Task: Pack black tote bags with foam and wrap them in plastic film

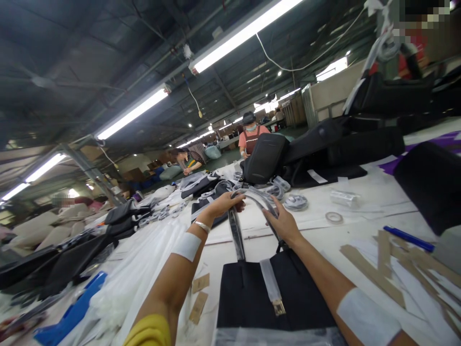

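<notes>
A black bag lies on the white table in front of me, with a metal clasp on a strap wrapped in pale film. Its long handle, covered in clear plastic, arches up from the bag's top edge. Near the top of that arch, my left hand has its fingers closed round the plastic-wrapped handle. On the handle's right side, my right hand grips it between thumb and fingers. Clear film also covers the lower part of the bag.
Black bags and coiled wrapped straps stand across the table. At right are a tape roll, a blue pen and cardboard strips. White plastic sheets lie at left. Two people are beyond the table.
</notes>
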Tool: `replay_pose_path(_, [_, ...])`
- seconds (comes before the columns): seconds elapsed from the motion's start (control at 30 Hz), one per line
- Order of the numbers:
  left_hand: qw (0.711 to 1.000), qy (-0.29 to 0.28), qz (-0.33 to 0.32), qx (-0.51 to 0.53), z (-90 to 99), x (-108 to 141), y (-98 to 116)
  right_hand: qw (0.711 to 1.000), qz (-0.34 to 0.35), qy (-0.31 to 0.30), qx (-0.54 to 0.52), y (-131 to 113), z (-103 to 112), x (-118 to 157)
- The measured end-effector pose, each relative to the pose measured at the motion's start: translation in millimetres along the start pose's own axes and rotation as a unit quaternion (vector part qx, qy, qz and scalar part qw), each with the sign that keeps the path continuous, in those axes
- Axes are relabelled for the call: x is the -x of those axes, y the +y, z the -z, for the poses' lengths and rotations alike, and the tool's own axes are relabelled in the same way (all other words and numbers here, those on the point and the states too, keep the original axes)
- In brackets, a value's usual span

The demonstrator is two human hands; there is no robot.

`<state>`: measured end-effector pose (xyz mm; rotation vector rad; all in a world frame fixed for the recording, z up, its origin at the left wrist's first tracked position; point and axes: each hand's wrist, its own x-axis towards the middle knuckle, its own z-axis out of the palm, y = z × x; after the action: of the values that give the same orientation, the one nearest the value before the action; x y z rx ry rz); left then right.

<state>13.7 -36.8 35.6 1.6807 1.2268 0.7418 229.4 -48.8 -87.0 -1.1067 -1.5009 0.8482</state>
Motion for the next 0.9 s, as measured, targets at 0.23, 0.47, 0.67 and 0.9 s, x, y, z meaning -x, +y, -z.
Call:
replay_pose_path(0.23, [0.982, 0.02, -0.001, 0.188, -4.8, 5, 28, 0.986, -0.079, 0.0, -0.15, -2, -1, -6])
replay_pose_path(0.47, [0.976, 0.069, 0.037, 0.205, -11.1, 0, 27, 0.994, -0.037, -0.01, -0.099, 2, 5, -5])
replay_pose_path(0.67, [0.976, 0.091, 0.022, 0.197, -9.4, 1, 23, 0.984, -0.027, -0.093, -0.15, -7, 1, -1])
replay_pose_path(0.9, [0.997, 0.063, -0.049, 0.022, -14.2, 10, 29, 0.948, -0.148, -0.046, -0.279, -4, 3, -3])
